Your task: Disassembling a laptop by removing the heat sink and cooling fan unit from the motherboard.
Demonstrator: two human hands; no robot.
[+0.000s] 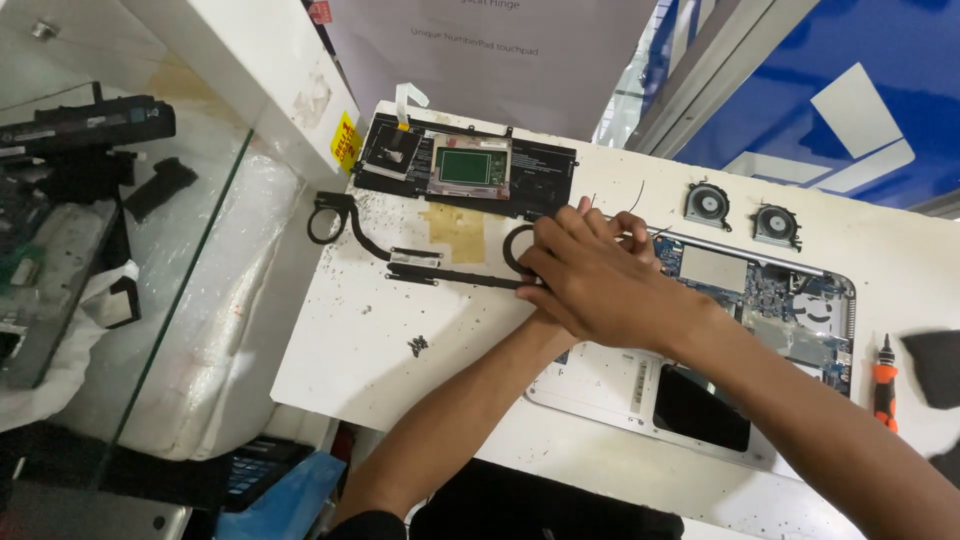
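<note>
My right hand (600,285) reaches in from the lower right and lies across my left hand (552,322), which is almost wholly covered. Both rest at the upper left corner of an opened silver laptop base (600,385), beside its blue motherboard (790,300). The bent fingertips of my right hand touch the ring-shaped end of a black heat pipe (430,265) lying on the white table (350,340). Whether either hand grips anything is hidden.
A black panel with a touchpad board (465,165) lies at the back. Two small fans (707,203) (777,225) sit behind the laptop. An orange screwdriver (884,385) and a black cloth (935,365) are at right. Loose screws (418,346) lie near the front. A glass shelf (150,300) with laptop parts stands at left.
</note>
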